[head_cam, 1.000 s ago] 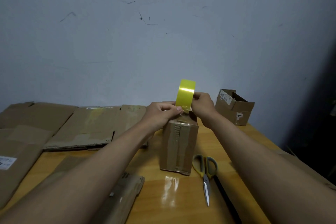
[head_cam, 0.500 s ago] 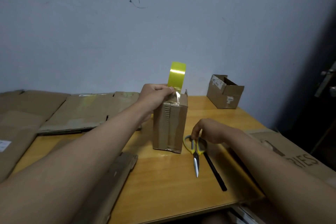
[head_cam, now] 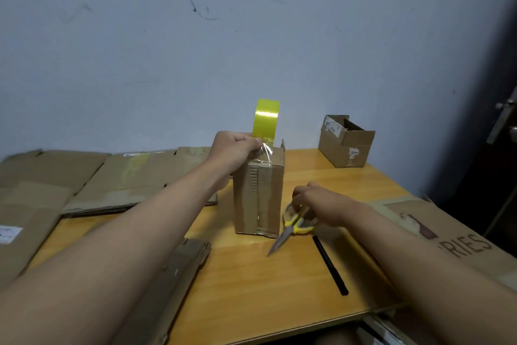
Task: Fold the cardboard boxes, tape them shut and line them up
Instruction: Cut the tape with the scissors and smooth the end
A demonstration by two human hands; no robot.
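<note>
Left hand (head_cam: 235, 146) pinches the yellow tape roll (head_cam: 265, 119) atop the upright brown cardboard box (head_cam: 258, 193); right hand (head_cam: 316, 202) grips yellow-handled scissors (head_cam: 293, 225) beside it. Tape uncut; flat cartons remain.

Bare wooden table (head_cam: 251, 288) lies open at lower centre between the upright box (head_cam: 258, 190) and the near edge, hemmed by flattened cardboard (head_cam: 92, 176) on the left, a black pen (head_cam: 330, 266) and printed cardboard sheet (head_cam: 447, 232) on the right, and a small open box (head_cam: 347, 143) at the far right corner.
</note>
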